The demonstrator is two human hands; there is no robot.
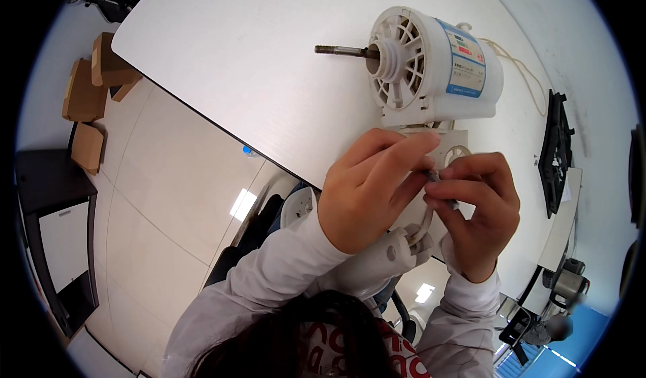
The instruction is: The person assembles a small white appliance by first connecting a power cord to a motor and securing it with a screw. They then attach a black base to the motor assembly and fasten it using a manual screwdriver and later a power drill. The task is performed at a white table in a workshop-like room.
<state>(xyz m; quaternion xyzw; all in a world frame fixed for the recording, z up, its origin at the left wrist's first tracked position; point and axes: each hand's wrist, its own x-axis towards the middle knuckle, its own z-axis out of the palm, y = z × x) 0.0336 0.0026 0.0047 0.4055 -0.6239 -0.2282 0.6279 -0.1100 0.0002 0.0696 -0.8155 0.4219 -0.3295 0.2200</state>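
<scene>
L hand (370,189) & R hand (481,210) both pinched a small grey piece (433,175) w/ fingertips, mostly hidden, type unclear. Piece was held nr counter (256,55) edge, on person's side of white motor (431,68) w/ threaded shaft (340,50) pointing L. White cyl. part (370,267) sat btwn forearms.

The motor (436,65) rests on the table (256,48), its shaft (340,50) extending left and its cable (529,75) running to the right. The left hand (370,188) and right hand (483,210) are before the motor, with a small part (433,175) between them. Boxes (86,92) stand left of the table, beyond the cabinet (57,181).
</scene>
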